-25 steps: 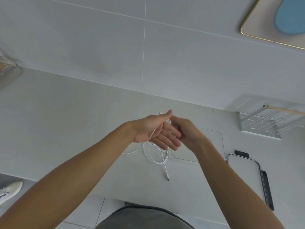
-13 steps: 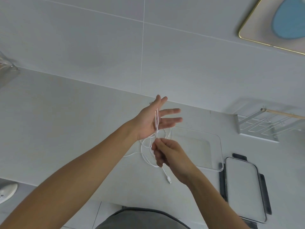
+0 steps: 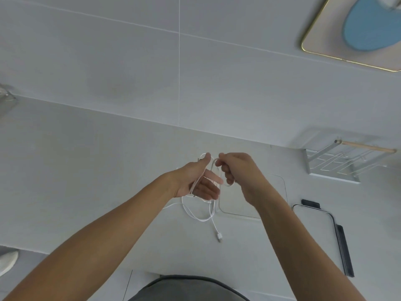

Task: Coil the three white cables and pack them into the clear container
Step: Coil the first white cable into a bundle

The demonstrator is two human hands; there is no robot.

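White cable [image 3: 202,216] is thin, light and limp, looped around left hand [image 3: 196,181], tail and plug [image 3: 219,236] dangling over the surface. Left fingers apart as a former, thumb pinning strands. Right hand [image 3: 238,170] fingers pinched on the running strand. Likely springs loose; grip coil across its crossing. Clear container [image 3: 277,181] just right, lid [image 3: 314,235] beside.
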